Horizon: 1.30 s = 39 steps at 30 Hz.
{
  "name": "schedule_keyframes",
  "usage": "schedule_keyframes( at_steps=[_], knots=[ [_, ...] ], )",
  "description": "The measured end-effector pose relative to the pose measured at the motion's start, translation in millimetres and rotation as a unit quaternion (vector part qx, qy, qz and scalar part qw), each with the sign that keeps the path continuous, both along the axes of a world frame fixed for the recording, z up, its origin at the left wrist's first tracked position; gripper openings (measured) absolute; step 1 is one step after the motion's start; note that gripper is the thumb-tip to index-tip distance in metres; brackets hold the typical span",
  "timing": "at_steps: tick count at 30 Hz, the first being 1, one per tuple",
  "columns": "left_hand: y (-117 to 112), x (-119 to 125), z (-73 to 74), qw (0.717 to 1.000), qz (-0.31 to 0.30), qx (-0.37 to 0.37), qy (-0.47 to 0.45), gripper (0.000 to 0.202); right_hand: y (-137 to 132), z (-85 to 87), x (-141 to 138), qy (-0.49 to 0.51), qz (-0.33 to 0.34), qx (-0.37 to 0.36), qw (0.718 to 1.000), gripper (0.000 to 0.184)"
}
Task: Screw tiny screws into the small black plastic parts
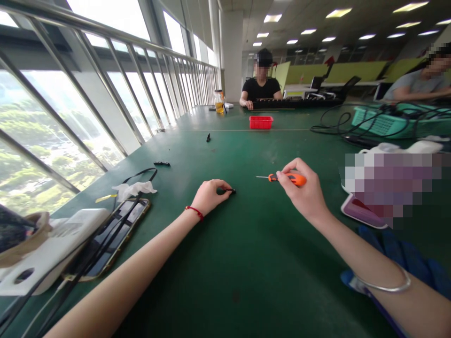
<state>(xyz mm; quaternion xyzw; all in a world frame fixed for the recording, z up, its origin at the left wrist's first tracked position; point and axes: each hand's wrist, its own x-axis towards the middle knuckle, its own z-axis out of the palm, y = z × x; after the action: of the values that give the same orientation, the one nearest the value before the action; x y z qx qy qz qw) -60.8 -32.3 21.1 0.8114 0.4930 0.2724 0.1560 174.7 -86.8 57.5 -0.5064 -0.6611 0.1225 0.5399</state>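
Between the thumb and fingers of my left hand point(210, 197) is a small black piece point(230, 190), held just above or against the green table point(225, 263); its exact kind is too small to make out. My right hand point(306, 191) grips a screwdriver point(296, 179) by its orange and black handle. The thin metal shaft points left, toward the black piece, with a gap between them. Two more small black pieces lie farther off, one piece point(208, 137) near the middle and another piece point(162, 164) at the left.
A red tray point(261, 122) stands ahead. At left lie a phone point(121, 234), cables, tissue point(134, 190) and a white power strip point(59, 249). A teal basket point(378, 123) with cables, a purple-and-white item point(366, 209) and blue fabric point(405, 258) are at right. Two people sit beyond.
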Motion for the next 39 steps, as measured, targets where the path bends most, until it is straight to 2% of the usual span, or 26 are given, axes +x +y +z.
schedule_keyframes(
  at_steps=[4, 6, 9, 12, 17, 28, 33, 39],
  knots=[
    [8, 37, -6.1, 0.998, -0.062, 0.015, -0.002, 0.016, 11, 31.2, 4, -0.005, -0.005, 0.027, 1.0, 0.022],
    [11, 51, -8.0, 0.996, -0.088, 0.02, 0.0, 0.014, 19, 44.3, 4, -0.012, -0.016, 0.065, 0.998, 0.026],
    [14, 65, -10.7, 0.993, -0.117, 0.018, -0.02, 0.014, 28, 52.6, 0, -0.025, -0.009, 0.115, 0.993, 0.034],
    [15, 68, -13.4, 0.991, -0.127, 0.008, -0.048, 0.012, 34, 45.9, -4, -0.042, 0.006, 0.119, 0.992, 0.032],
    [18, 66, -15.8, 0.992, -0.107, -0.008, -0.064, 0.009, 36, 30.7, -9, -0.083, 0.018, 0.078, 0.993, 0.028],
    [19, 66, -16.9, 0.985, -0.121, -0.038, -0.115, 0.011, 37, 27.2, -9, -0.093, 0.011, 0.083, 0.992, 0.027],
    [18, 66, -16.2, 0.987, -0.101, -0.053, -0.114, 0.013, 37, 27.1, -9, -0.097, 0.003, 0.083, 0.992, 0.027],
    [16, 66, -15.2, 0.99, -0.094, -0.033, -0.098, 0.011, 36, 28.1, -9, -0.094, 0.005, 0.088, 0.992, 0.028]
  ],
)
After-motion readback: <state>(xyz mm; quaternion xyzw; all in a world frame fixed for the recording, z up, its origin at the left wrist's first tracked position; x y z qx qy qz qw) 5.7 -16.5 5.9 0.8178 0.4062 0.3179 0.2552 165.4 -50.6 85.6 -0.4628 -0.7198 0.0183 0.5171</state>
